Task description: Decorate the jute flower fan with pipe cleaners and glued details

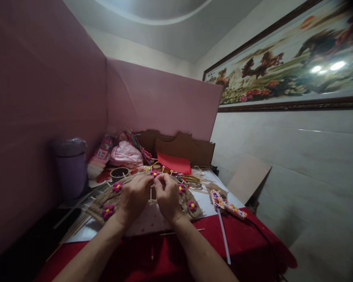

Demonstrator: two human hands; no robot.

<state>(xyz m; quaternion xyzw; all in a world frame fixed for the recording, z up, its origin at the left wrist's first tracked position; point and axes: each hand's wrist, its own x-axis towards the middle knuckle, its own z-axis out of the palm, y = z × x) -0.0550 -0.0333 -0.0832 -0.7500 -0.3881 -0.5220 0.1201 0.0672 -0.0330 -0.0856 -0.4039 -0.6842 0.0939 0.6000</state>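
Observation:
A curved, fan-shaped piece woven of brown twine (pixel 97 206) over thin sticks lies on the table in front of me. Several magenta flowers with yellow centres, such as a flower at its left end (pixel 108 211) and a flower at its right end (pixel 192 205), sit along it. My left hand (pixel 136 194) and my right hand (pixel 168 194) meet over the middle of the piece, just below its top flower (pixel 155 173). Fingers and thumbs are pinched close together on both. Whatever they grip is too small or hidden to name.
To the right lies a flower-patterned glue gun (pixel 220 200) with a glue stick (pixel 224 239) and a trailing cord. A purple tumbler (pixel 72 172) stands left. Behind are a small dark bowl (pixel 119 172), red paper (pixel 176 163) and cardboard (pixel 185 144). Red cloth (pixel 206 250) covers the front.

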